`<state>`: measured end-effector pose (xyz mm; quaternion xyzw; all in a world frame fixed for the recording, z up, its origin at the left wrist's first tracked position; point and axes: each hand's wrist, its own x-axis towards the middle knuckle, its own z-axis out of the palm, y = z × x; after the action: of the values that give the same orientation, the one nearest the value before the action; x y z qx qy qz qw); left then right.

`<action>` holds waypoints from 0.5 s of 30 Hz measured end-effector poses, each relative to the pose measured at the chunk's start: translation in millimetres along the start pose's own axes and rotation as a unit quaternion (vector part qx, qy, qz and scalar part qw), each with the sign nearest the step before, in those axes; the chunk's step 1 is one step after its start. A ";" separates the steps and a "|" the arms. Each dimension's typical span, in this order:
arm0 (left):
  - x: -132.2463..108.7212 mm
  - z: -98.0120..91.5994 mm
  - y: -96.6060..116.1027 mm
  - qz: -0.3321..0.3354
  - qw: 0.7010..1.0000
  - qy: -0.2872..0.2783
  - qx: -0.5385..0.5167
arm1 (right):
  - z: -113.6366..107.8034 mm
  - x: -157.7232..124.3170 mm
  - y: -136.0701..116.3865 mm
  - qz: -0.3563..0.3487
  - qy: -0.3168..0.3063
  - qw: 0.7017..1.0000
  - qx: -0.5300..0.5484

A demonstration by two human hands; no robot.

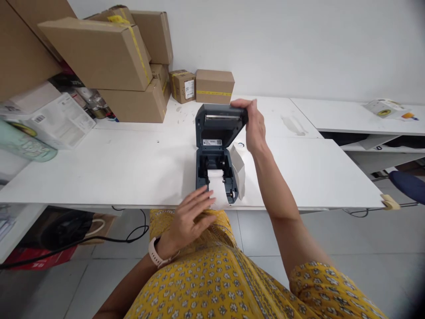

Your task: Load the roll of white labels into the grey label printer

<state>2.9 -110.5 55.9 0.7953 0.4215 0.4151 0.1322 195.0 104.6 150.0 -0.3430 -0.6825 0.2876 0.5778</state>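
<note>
A dark blue-grey label printer (199,184) stands at the front edge of the white table with its lid (217,110) raised. Inside it sits a white label roll (215,173), and a strip of label paper (218,195) runs out over the front. My right hand (254,124) grips the upper right corner of the lid, fingers curled over the top edge. With fingers stretched out, my left hand (192,217) is at the printer's front left, fingertips by the paper strip. Whether they touch it I cannot tell. A folded white paper sheet (238,170) lies against the printer's right side.
Cardboard boxes (99,55) are stacked at the back left, and two smaller ones, including a brown box (215,82), stand by the wall. A green cylinder (29,141) and white box (59,122) are at far left. A black cable (133,237) hangs below the table (133,177).
</note>
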 end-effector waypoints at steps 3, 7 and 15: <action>3.8 -13.4 -8.5 -0.110 0.984 0.133 -0.035 | -2.3 -64.6 -11.3 -0.026 0.016 0.999 -0.009; 15.3 -5.4 -22.2 -0.298 0.925 0.149 -0.180 | -3.5 -139.8 -7.0 0.002 -0.015 0.999 -0.030; 28.9 38.8 -29.4 -0.456 0.796 0.102 -0.384 | 3.0 -207.6 12.0 0.097 -0.019 0.995 -0.034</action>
<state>25.0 -64.6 31.3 0.3475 0.5525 0.5134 0.5572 213.8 -54.4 17.3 -0.4212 -0.6666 0.3251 0.5221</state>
